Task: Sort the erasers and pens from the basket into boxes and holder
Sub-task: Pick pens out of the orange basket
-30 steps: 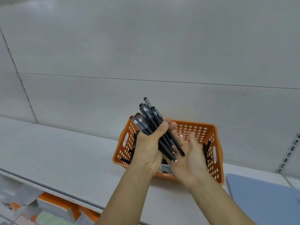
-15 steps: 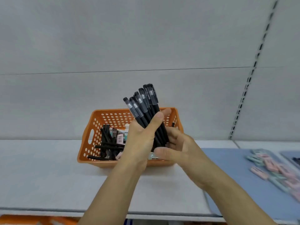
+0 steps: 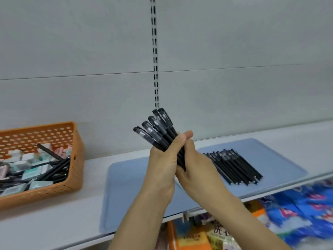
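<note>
1. The orange basket (image 3: 72, 159) at 9 o'clock is cut off by the left edge; its erasers (image 3: 36, 167) and loose pens (image 3: 54, 170) are blurred.
2. Goods under the shelf (image 3: 45, 222) at 5 o'clock are smeared, perhaps packets and books.
3. The left hand (image 3: 163, 165) curls tightly round a bundle of black pens (image 3: 158, 132), caps pointing to 11 o'clock.
4. The right hand (image 3: 195, 170) wraps the bundle's lower ends, which are hidden.
5. A row of pens (image 3: 234, 166) lies on the blue mat (image 3: 126, 186) at 3 o'clock.
</note>
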